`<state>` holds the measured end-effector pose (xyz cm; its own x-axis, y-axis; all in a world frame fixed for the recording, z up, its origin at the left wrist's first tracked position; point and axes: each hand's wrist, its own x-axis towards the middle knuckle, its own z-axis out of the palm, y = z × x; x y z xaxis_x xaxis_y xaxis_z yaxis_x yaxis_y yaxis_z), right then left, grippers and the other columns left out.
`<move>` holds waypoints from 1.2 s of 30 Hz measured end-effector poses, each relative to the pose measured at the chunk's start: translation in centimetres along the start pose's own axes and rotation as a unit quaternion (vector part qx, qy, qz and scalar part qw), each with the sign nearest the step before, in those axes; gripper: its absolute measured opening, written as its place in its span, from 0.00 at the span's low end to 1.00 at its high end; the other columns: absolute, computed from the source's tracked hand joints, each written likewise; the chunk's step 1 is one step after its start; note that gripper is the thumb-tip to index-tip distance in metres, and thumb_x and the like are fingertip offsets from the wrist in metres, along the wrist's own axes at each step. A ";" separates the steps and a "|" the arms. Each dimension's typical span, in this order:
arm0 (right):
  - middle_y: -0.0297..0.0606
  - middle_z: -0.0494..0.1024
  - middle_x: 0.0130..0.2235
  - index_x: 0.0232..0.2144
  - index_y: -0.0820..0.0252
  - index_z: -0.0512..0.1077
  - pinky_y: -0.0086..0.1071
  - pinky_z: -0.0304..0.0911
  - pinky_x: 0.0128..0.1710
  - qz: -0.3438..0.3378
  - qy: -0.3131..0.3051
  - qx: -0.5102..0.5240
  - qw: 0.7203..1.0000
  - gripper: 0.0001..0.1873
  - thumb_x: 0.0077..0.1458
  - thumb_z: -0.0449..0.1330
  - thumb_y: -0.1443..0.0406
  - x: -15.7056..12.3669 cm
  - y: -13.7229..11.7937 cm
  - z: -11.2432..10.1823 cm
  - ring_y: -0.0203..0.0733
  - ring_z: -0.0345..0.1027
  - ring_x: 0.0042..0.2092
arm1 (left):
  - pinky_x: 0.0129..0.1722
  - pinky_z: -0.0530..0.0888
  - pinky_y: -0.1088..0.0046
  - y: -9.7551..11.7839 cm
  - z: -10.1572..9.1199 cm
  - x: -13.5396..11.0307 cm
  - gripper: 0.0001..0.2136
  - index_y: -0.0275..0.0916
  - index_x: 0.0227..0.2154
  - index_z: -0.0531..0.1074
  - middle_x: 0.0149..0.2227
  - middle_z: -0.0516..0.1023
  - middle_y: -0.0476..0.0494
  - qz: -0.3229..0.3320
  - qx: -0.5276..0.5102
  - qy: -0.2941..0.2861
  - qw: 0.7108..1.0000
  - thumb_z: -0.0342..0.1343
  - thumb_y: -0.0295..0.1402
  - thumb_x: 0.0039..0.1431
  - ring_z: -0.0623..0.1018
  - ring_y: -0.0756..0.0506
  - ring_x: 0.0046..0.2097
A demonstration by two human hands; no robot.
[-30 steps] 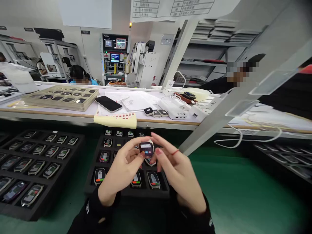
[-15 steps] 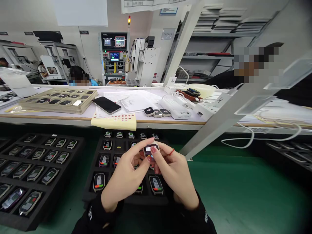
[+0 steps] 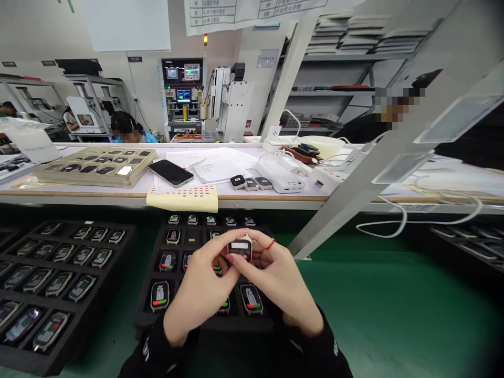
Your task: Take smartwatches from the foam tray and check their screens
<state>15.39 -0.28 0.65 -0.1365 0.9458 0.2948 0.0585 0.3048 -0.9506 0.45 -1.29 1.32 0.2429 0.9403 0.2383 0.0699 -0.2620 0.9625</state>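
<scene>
Between my two hands is a smartwatch (image 3: 240,247) without a strap, its lit screen facing me. My left hand (image 3: 207,281) grips its left side, fingers curled behind it. My right hand (image 3: 271,278) holds the other side, with the thumb lying across the lower part of the screen. Below them lies a black foam tray (image 3: 151,286) whose slots carry several similar watches, such as one with a lit screen (image 3: 251,299) at the front right. My hands hide part of the tray's middle.
A second black tray of watches (image 3: 79,336) lies to the left. On the bench edge (image 3: 252,202) ahead are a phone (image 3: 171,173), a beige tray (image 3: 129,181), papers, three watches (image 3: 251,183) and a white power unit (image 3: 283,181). A slanted metal post (image 3: 315,226) stands at right.
My right thumb has slid left and down off the upper screen, showing more of the watch's face. The watch remains between both hands, slightly lower and further left in view.
</scene>
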 end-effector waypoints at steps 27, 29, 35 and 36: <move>0.34 0.72 0.22 0.57 0.64 0.71 0.23 0.59 0.16 0.031 -0.086 0.163 0.982 0.29 0.66 0.55 0.48 0.2 0.5 -0.5 0.35 0.64 0.19 | 0.27 0.66 0.77 0.5 -0.6 0.2 0.27 0.54 0.53 0.75 0.31 0.80 0.54 0.004 0.029 0.058 0.998 0.65 0.24 0.50 0.70 0.51 0.29; 0.35 0.73 0.23 0.59 0.63 0.70 0.23 0.58 0.15 0.039 -0.124 0.203 0.970 0.29 0.66 0.56 0.49 0.2 0.6 -0.6 0.36 0.64 0.19 | 0.28 0.67 0.77 0.5 -0.8 0.2 0.27 0.54 0.54 0.75 0.34 0.81 0.53 0.008 0.016 0.048 0.999 0.64 0.24 0.51 0.72 0.50 0.31; 0.36 0.73 0.22 0.56 0.61 0.72 0.21 0.53 0.11 0.084 -0.184 0.307 0.930 0.28 0.62 0.60 0.49 0.5 0.8 -0.8 0.33 0.60 0.15 | 0.28 0.67 0.77 0.4 -1.3 -0.3 0.27 0.50 0.56 0.74 0.30 0.78 0.49 0.003 -0.030 0.009 1.000 0.68 0.30 0.52 0.72 0.49 0.31; 0.36 0.74 0.23 0.54 0.60 0.73 0.20 0.51 0.11 0.091 -0.186 0.318 0.925 0.27 0.61 0.62 0.49 0.5 0.8 -0.8 0.32 0.58 0.14 | 0.28 0.67 0.77 0.4 -1.3 -0.4 0.27 0.49 0.56 0.74 0.29 0.77 0.49 0.002 -0.036 0.006 0.999 0.68 0.31 0.51 0.71 0.49 0.31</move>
<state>16.13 0.53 0.08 -0.5203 0.8343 0.1824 -0.4628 -0.0960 -0.8813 -0.89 -1.47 1.80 0.2319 0.9420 0.2427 -0.0004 -0.2494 0.9684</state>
